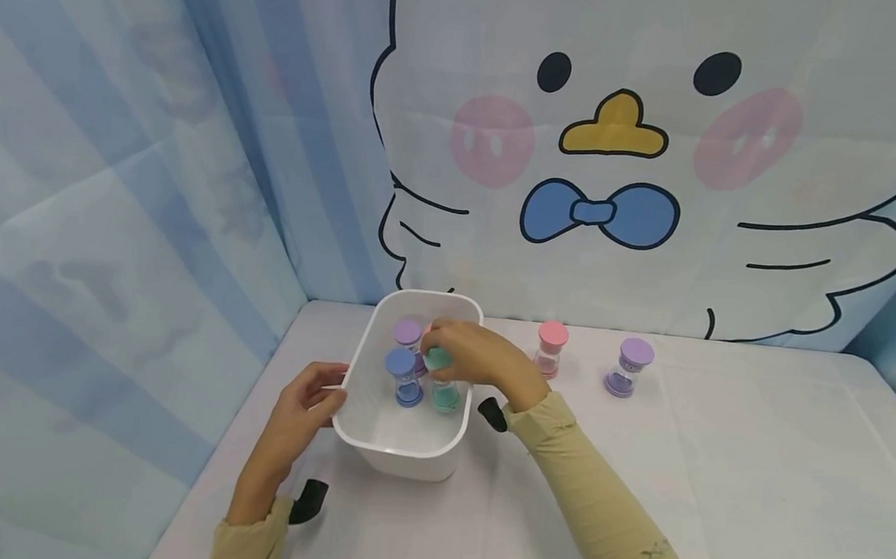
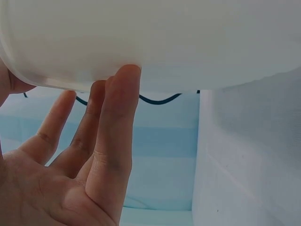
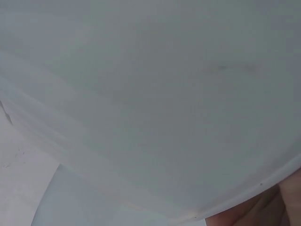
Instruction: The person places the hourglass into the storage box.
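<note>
A white plastic bin stands on the table. My left hand holds its left side at the rim; in the left wrist view, the fingers touch the outer wall. Reaching over the right rim, my right hand grips a green hourglass by its top inside the bin. Beside it, a blue hourglass and a purple hourglass stand upright. A bit of pink shows behind the right fingers, mostly hidden. The bin wall fills most of the right wrist view, hiding that hand's grip.
Right of the bin, a pink hourglass and another purple hourglass stand on the white tabletop. A curtain with a cartoon face hangs behind the table, and a blue striped curtain hangs at the left.
</note>
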Action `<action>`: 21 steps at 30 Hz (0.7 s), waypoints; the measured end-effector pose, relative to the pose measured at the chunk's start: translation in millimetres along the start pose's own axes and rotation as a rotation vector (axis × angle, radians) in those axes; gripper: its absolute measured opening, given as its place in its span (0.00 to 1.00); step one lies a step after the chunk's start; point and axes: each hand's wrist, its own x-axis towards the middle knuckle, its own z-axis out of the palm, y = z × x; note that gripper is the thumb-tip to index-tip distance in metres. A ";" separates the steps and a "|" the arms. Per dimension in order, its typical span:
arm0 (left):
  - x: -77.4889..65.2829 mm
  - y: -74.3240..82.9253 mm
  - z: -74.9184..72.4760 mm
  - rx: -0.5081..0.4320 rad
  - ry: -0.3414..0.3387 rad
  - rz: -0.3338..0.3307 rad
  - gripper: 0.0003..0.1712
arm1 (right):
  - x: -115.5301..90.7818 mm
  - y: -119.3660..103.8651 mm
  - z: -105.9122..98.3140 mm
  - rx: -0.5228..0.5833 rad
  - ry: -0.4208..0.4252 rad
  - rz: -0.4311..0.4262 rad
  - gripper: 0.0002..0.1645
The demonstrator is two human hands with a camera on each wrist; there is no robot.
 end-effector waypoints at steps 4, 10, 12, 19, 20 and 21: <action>0.0 -0.5 0.2 -0.005 -0.006 0.006 0.20 | 2.2 -1.3 -0.2 0.010 -0.031 0.027 0.19; -0.2 -0.4 0.6 -0.002 -0.005 0.005 0.20 | 6.4 -2.4 -0.3 0.029 -0.071 0.040 0.20; -0.4 0.0 0.7 -0.002 -0.004 0.005 0.20 | 6.9 -2.4 -0.1 0.031 -0.073 0.039 0.19; -1.3 2.1 1.2 -0.004 -0.005 0.006 0.20 | 4.8 -3.0 0.6 0.026 -0.079 0.049 0.19; -1.2 2.2 1.3 -0.005 -0.005 0.005 0.20 | 4.3 -3.4 0.6 0.025 -0.078 0.053 0.19; -1.2 2.1 1.2 -0.003 -0.005 0.005 0.20 | 4.0 -3.6 0.4 0.026 -0.078 0.053 0.20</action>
